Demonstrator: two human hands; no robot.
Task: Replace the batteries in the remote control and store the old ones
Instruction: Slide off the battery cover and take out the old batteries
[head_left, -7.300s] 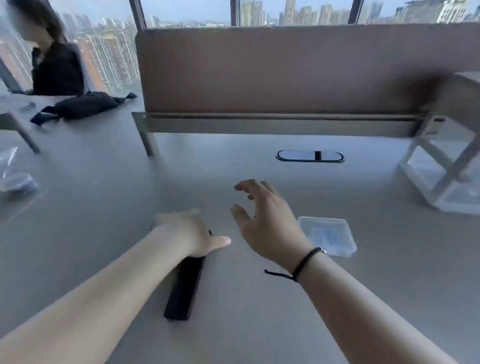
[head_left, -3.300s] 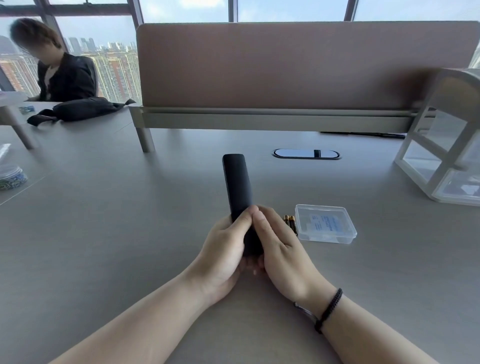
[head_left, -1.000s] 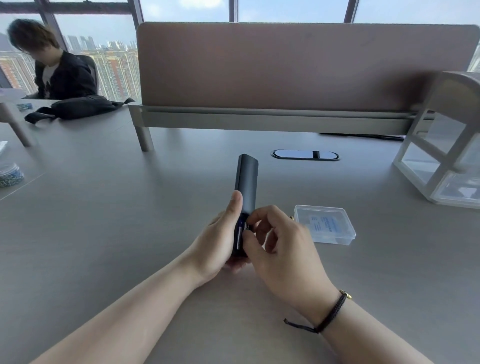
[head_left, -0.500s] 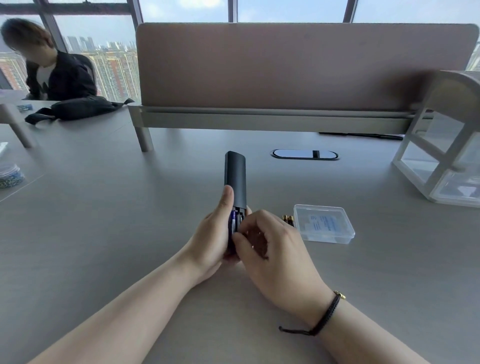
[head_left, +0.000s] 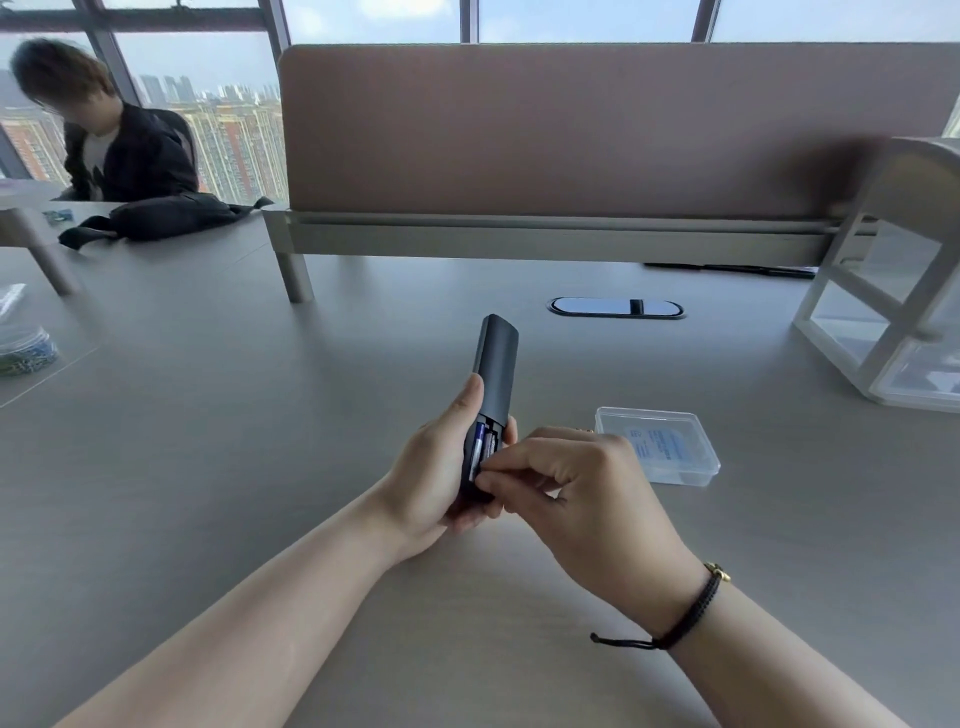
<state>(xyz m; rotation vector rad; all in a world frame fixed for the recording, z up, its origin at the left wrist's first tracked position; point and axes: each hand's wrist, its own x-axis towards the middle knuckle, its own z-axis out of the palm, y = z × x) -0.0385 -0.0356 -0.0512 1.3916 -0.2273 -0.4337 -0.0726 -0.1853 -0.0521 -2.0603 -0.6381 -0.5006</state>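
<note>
My left hand (head_left: 434, 475) grips the lower end of a black remote control (head_left: 497, 366), held upright above the grey table (head_left: 208, 467). Its back cover is slid up, so the battery bay shows two batteries (head_left: 482, 446), one with a blue band. The thumb and forefinger of my right hand (head_left: 566, 486) pinch at the lower end of the batteries in the bay. A small clear plastic box (head_left: 658, 444) with a blue label lies shut on the table just right of my hands. The spare batteries next to the box are hidden behind my right hand.
A brown divider panel (head_left: 597, 130) runs across the back of the table, with a cable port (head_left: 615, 307) in front of it. A white frame organiser (head_left: 893, 291) stands at the right. A person (head_left: 111, 140) sits far left behind a black bag (head_left: 166, 215).
The remote's cover has slid up and the batteries are exposed. My right hand has moved from the cover down to the batteries' lower end; the remote tilted slightly right.
</note>
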